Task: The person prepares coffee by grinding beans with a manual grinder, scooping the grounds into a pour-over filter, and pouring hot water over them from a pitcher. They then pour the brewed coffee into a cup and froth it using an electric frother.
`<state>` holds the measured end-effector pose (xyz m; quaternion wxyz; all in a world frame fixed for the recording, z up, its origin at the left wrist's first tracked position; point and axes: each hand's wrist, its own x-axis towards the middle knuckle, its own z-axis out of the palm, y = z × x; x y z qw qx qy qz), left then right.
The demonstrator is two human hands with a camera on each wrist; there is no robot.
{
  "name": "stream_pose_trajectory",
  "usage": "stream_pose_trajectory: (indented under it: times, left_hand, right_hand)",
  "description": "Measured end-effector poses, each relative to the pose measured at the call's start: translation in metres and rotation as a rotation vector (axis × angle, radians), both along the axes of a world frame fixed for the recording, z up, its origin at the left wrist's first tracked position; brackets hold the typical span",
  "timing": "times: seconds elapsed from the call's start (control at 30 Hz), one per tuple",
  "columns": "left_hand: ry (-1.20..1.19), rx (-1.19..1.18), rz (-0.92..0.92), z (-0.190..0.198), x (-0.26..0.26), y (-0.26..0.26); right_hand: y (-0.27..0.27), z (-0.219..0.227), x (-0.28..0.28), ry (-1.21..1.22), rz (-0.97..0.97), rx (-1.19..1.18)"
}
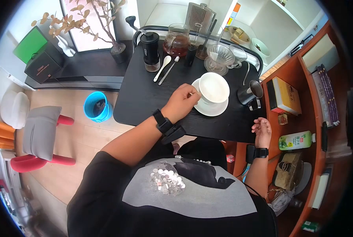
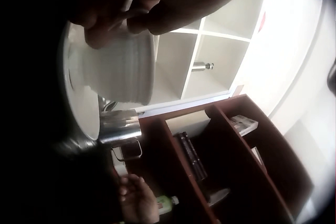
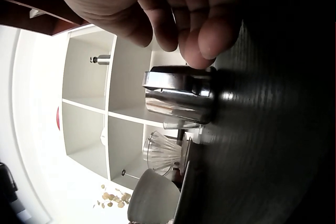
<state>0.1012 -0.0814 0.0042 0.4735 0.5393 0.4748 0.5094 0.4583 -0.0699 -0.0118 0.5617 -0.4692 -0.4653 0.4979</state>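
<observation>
A white cup (image 1: 214, 87) stands on a white saucer (image 1: 211, 111) on the black table. At its left side, my left hand (image 1: 181, 102) pinches the cup with curled fingers, which hide its handle. The left wrist view shows those fingers close against the cup's wall (image 2: 118, 69). My right hand (image 1: 262, 128) rests at the table's right front edge, its fingers loosely curled and holding nothing. Just beyond it stands a steel milk pitcher (image 3: 176, 95), whose handle faces this hand.
Along the table's back are a coffee grinder (image 1: 151, 51), a glass server (image 1: 177, 41) with brown liquid and a glass dripper (image 1: 220, 57). Two spoons lie left of the cup. A wooden shelf (image 1: 299, 79) borders the right side; a blue bin (image 1: 98, 106) stands on the floor.
</observation>
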Motion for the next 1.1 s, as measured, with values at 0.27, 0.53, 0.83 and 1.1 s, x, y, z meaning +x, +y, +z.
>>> stream_pose_trajectory:
  times: [0.27,0.53,0.83,1.1]
  left_hand:
    - [0.427,0.227,0.424,0.027,-0.074,-0.006]
    - [0.516,0.201,0.677,0.022,-0.128,0.041]
    - [0.240,0.229,0.550,0.018,-0.128,0.069]
    - [0.151,0.301,0.537,0.013,-0.129,0.033]
  right_hand:
    - [-0.002,0.006,-0.001,0.029,0.000,-0.011]
    - [-0.010,0.065,-0.031,-0.110,-0.095,0.111]
    - [-0.028,0.124,-0.101,-0.446,0.218,0.252]
    - [-0.013,0.148,-0.177,-0.645,0.461,0.366]
